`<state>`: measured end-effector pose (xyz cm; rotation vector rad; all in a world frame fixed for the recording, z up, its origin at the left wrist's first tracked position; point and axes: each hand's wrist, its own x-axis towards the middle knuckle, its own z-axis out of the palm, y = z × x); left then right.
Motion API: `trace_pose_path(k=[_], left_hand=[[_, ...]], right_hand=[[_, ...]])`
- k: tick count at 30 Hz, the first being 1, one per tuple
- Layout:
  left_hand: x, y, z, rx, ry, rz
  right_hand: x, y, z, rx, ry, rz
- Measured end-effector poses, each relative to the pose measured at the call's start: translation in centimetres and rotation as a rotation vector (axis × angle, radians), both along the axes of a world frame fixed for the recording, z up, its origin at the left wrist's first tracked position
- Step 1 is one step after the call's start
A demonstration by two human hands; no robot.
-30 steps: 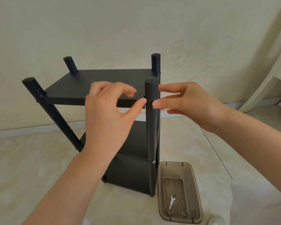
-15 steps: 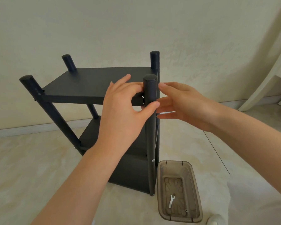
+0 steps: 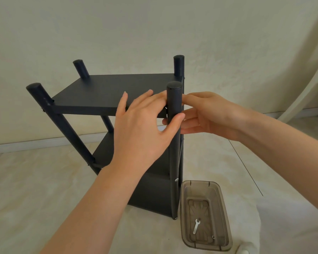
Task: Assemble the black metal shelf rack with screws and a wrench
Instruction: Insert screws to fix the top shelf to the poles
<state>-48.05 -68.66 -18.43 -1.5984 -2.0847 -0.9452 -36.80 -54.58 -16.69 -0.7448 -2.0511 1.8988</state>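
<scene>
Matte black rack [image 3: 103,92] stands mid-floor on round capped posts. Left hand [image 3: 141,129] pinches the near-right post [image 3: 174,94]; right hand [image 3: 209,114] touches it with straight fingers. Smoky plastic tray [image 3: 226,217] just right holds a flat wrench [image 3: 196,226].

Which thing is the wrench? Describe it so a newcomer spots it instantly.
Start at the black shelf rack standing on the floor. At the foot of its nearest post sits a translucent brown plastic tray. The wrench lies flat inside it: a small silver open-ended bar, far longer than the tiny metal piece near the tray's corner.
</scene>
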Motion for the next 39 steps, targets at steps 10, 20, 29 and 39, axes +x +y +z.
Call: trace_pose_path(k=[10, 20, 29, 39], left_hand=[[-0.4, 0.3, -1.1, 0.097, 0.07, -0.002], [-0.7, 1.4, -2.7, 0.277, 0.207, 0.013], [-0.8, 2.1, -3.3, 0.329, 0.259, 0.022], [-0.5, 2.3, -3.5, 0.317, 0.301, 0.052]], right_hand=[[2.3, 4.3, -5.8, 0.077, -0.19, 0.1], [2.5, 6.2, -20.8, 0.08, -0.821, 0.224], [3.9, 0.6, -36.4, 0.271, -1.05, 0.358], [4.9, -1.1, -42.2, 0.922, -1.32, 0.673]])
